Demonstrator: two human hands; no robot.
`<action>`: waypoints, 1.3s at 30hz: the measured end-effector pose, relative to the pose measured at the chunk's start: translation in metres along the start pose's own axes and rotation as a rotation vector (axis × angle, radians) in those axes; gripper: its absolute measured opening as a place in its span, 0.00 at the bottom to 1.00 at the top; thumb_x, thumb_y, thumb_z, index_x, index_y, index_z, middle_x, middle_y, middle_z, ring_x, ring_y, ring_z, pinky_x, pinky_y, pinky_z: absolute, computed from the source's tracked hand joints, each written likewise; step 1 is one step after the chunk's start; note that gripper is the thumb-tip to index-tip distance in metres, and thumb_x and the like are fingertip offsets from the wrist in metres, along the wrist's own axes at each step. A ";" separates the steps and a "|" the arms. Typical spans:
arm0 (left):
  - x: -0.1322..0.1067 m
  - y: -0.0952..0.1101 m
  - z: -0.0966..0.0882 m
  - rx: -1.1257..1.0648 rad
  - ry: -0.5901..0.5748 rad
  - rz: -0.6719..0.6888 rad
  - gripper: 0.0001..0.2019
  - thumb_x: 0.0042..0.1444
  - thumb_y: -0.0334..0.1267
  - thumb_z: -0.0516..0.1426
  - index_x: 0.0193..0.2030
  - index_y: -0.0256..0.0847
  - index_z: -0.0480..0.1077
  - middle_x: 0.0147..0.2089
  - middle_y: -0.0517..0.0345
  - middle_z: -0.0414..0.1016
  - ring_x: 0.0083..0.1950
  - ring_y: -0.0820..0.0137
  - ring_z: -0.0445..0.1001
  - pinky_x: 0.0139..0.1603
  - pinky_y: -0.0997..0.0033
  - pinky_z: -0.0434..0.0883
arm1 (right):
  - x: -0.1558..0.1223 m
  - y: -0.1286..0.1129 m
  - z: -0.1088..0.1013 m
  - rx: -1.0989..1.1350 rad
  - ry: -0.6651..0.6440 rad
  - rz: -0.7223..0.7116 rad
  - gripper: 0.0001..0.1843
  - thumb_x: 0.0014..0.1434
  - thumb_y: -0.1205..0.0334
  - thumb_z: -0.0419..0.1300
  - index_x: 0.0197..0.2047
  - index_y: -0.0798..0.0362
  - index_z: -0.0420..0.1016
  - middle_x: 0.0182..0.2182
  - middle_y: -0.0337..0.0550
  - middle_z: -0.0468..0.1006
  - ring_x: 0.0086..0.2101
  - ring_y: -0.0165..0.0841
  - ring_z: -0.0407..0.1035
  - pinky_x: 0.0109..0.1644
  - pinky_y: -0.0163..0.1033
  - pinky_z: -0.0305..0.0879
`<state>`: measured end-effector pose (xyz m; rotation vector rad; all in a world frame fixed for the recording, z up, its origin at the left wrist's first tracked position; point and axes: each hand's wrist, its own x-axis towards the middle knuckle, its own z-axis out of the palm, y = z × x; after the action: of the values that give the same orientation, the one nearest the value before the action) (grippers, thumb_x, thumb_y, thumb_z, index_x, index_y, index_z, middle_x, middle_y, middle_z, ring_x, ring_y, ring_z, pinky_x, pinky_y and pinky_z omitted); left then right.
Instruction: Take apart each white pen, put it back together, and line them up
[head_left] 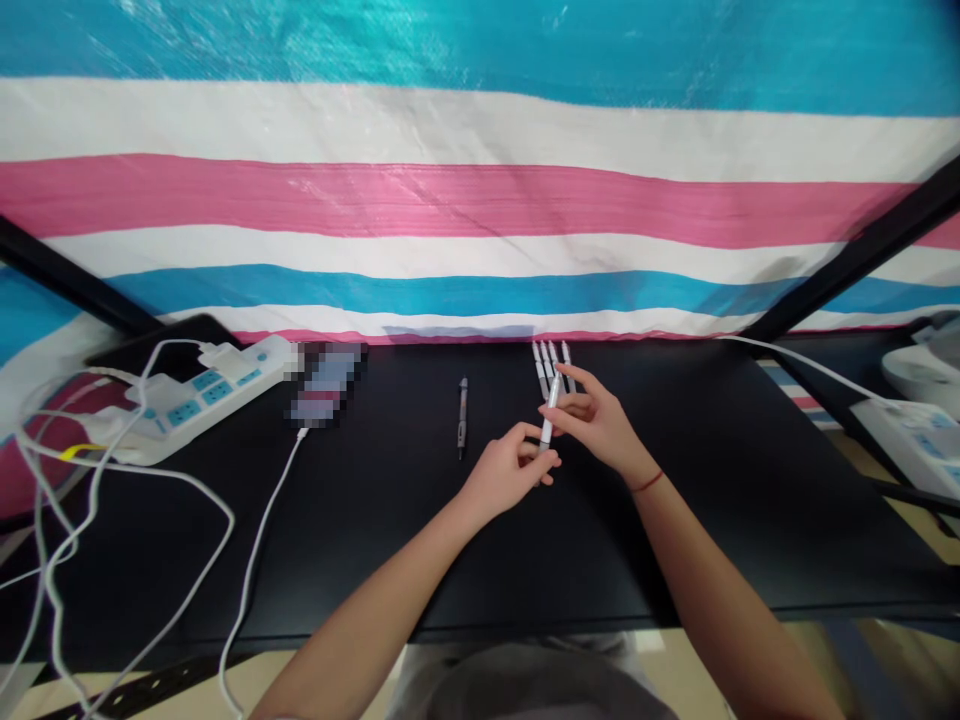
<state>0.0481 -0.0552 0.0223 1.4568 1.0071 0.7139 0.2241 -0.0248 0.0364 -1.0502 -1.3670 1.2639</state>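
Observation:
Both hands meet over the black table [675, 540] on one white pen [550, 412]. My left hand [510, 472] pinches the pen's lower end with curled fingers. My right hand [597, 420] grips the pen's upper part between thumb and fingers; a red string circles that wrist. Just behind the hands, several white pens [551, 362] lie side by side in a row. A single dark grey pen [462, 415] lies apart to the left.
A white power strip [202, 395] with plugs and white cables [247, 570] fills the table's left side. A phone [324, 385] lies next to it on a cable. Another power strip [911, 435] sits at the right. A striped tarp [480, 200] hangs behind.

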 end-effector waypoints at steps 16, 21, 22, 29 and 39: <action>0.007 -0.004 0.001 -0.114 0.013 -0.057 0.14 0.54 0.44 0.60 0.42 0.35 0.72 0.37 0.51 0.77 0.32 0.72 0.76 0.32 0.70 0.77 | 0.000 -0.002 -0.001 0.086 0.007 0.053 0.32 0.49 0.57 0.68 0.57 0.47 0.65 0.30 0.38 0.78 0.33 0.38 0.77 0.30 0.40 0.78; 0.006 -0.003 0.000 -0.128 0.003 -0.069 0.15 0.53 0.45 0.61 0.41 0.35 0.72 0.36 0.51 0.77 0.32 0.71 0.76 0.32 0.70 0.77 | 0.000 -0.003 0.001 0.122 0.013 0.083 0.30 0.48 0.57 0.70 0.54 0.49 0.68 0.30 0.39 0.79 0.33 0.38 0.77 0.32 0.41 0.78; 0.006 -0.003 -0.001 -0.137 0.000 -0.071 0.15 0.54 0.46 0.60 0.41 0.34 0.72 0.36 0.51 0.77 0.32 0.71 0.76 0.32 0.70 0.77 | 0.000 -0.003 0.002 0.124 0.022 0.089 0.31 0.48 0.57 0.69 0.55 0.48 0.68 0.31 0.39 0.79 0.34 0.38 0.77 0.32 0.41 0.78; 0.007 -0.003 -0.002 -0.157 -0.023 -0.073 0.16 0.54 0.46 0.60 0.40 0.34 0.71 0.36 0.51 0.77 0.32 0.72 0.76 0.33 0.69 0.77 | 0.000 -0.003 0.005 0.119 0.046 0.104 0.31 0.48 0.57 0.70 0.55 0.49 0.68 0.30 0.39 0.79 0.32 0.37 0.77 0.31 0.40 0.77; 0.006 -0.002 -0.001 -0.173 -0.036 -0.072 0.16 0.54 0.47 0.60 0.40 0.34 0.71 0.38 0.50 0.76 0.33 0.72 0.76 0.34 0.68 0.77 | 0.000 0.000 0.007 0.093 0.046 0.043 0.31 0.50 0.57 0.68 0.56 0.49 0.67 0.28 0.36 0.77 0.31 0.35 0.76 0.30 0.37 0.75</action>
<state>0.0495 -0.0494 0.0195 1.2737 0.9415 0.7023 0.2174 -0.0257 0.0362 -1.0430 -1.2451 1.3148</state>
